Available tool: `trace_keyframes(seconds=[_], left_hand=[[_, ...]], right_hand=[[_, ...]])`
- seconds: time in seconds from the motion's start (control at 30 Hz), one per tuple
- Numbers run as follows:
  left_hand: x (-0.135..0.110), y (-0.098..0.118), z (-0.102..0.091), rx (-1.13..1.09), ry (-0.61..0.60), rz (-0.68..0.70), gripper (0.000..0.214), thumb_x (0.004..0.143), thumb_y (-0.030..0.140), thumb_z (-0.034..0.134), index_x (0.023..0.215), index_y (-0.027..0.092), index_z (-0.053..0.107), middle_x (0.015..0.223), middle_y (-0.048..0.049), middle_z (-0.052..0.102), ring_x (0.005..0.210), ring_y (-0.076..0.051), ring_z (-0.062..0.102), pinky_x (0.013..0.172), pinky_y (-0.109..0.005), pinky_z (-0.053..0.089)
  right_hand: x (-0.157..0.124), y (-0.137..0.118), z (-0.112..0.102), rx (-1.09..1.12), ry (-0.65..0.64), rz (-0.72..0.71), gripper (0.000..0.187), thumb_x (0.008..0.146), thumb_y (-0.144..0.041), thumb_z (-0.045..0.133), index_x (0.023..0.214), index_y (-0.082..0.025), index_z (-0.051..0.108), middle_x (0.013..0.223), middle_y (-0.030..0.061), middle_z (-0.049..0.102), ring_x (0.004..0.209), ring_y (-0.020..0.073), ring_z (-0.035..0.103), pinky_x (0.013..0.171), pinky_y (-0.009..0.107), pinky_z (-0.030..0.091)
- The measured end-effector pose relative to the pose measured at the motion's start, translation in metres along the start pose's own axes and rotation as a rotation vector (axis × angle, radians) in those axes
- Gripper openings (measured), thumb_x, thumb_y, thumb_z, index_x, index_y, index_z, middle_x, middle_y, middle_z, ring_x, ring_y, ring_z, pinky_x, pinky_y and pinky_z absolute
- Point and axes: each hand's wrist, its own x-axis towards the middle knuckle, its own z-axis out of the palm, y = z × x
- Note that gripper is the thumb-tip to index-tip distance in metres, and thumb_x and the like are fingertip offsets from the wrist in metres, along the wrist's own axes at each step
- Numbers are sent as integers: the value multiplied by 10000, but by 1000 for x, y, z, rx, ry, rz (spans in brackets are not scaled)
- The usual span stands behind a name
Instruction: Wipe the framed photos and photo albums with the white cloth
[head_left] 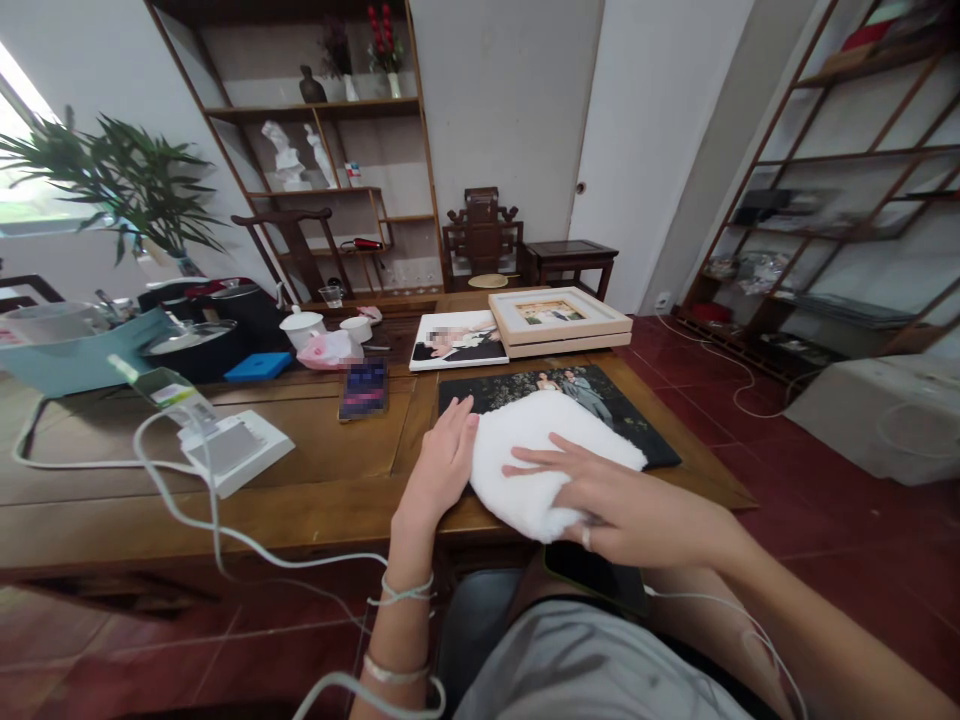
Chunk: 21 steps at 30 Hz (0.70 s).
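Note:
A fluffy white cloth (517, 490) lies over the near part of a dark photo panel (652, 440), which shows a couple standing among foliage. My right hand (600, 490) presses on the cloth from the right. Some of its fingers stretch across the top, while others curl at the cloth's near edge, and a ring sits on one finger. Just left of the cloth, my left hand (444, 455) rests at the panel's left edge with fingers extended, holding nothing. Much of the panel's near side is hidden under the cloth and hands.
Behind the panel lie a white photo board (457, 355) and stacked wooden frames (562, 345). A phone (364, 390), a white box (251, 450), a blue box (257, 366) and cups stand left on the wooden table (337, 500). A white cable (262, 550) loops near my left arm.

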Motion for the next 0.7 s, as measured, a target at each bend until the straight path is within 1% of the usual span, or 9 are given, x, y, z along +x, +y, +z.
trace_keyframes(seconds=[0.07, 0.13, 0.2, 0.27, 0.37, 0.47, 0.57, 0.63, 0.7], left_hand=[[1, -1, 1, 25, -3, 20, 533, 970, 449, 225, 1354, 155, 448, 1463, -99, 398, 1404, -202, 256, 1128, -428, 238], [3, -3, 2, 56, -13, 41, 504, 968, 425, 260, 1338, 152, 466, 1458, -105, 405, 1401, -205, 263, 1118, -432, 258], [4, -3, 3, 97, -24, 51, 474, 960, 402, 310, 1324, 149, 481, 1449, -113, 417, 1392, -211, 286, 1112, -441, 271], [4, -3, 3, 140, -36, 50, 448, 951, 366, 350, 1304, 136, 501, 1442, -124, 424, 1383, -218, 308, 1110, -447, 279], [4, -2, 3, 180, -46, 50, 424, 942, 310, 375, 1289, 108, 512, 1443, -138, 418, 1378, -224, 319, 1107, -450, 289], [5, -3, 3, 195, -45, 56, 415, 933, 284, 392, 1294, 113, 506, 1446, -137, 414, 1375, -229, 325, 1101, -460, 301], [5, -4, 3, 201, -40, 61, 403, 925, 270, 404, 1290, 136, 511, 1446, -132, 416, 1374, -234, 327, 1096, -467, 307], [5, -4, 3, 201, -40, 69, 397, 923, 261, 406, 1283, 138, 517, 1441, -134, 423, 1372, -234, 331, 1095, -466, 312], [5, -4, 3, 204, -40, 77, 397, 922, 258, 406, 1279, 127, 521, 1435, -142, 430, 1368, -236, 339, 1093, -463, 316]], right_hand=[[-9, 6, -8, 72, -32, 55, 284, 787, -137, 463, 928, -261, 676, 1449, -60, 402, 1402, 193, 196, 1162, 412, 134], [-15, 16, -14, 120, -25, 140, 228, 810, -210, 483, 900, -260, 686, 1432, -40, 433, 1393, 249, 227, 1122, 440, 237], [-16, 29, -18, 125, 17, 229, 221, 831, -299, 491, 915, -256, 691, 1370, 8, 515, 1360, 297, 297, 1071, 460, 305], [-10, 43, -20, 81, 91, 307, 272, 853, -369, 466, 929, -236, 691, 1258, 62, 603, 1294, 323, 391, 1033, 459, 335], [14, 62, -23, 17, 181, 335, 358, 883, -420, 411, 897, -189, 685, 1062, 96, 677, 1124, 324, 526, 965, 439, 377], [49, 72, -28, 46, 209, 308, 393, 899, -442, 398, 891, -170, 681, 961, 82, 701, 948, 289, 597, 875, 391, 424], [86, 75, -33, 100, 225, 285, 352, 903, -404, 430, 986, -169, 678, 1101, 88, 681, 1012, 279, 587, 900, 354, 405], [108, 75, -36, 112, 220, 267, 380, 908, -414, 433, 1058, -150, 660, 1192, 108, 642, 1067, 278, 569, 918, 342, 394], [127, 74, -37, 116, 193, 224, 406, 909, -436, 434, 1083, -139, 650, 1225, 114, 623, 1080, 269, 564, 913, 325, 398]])
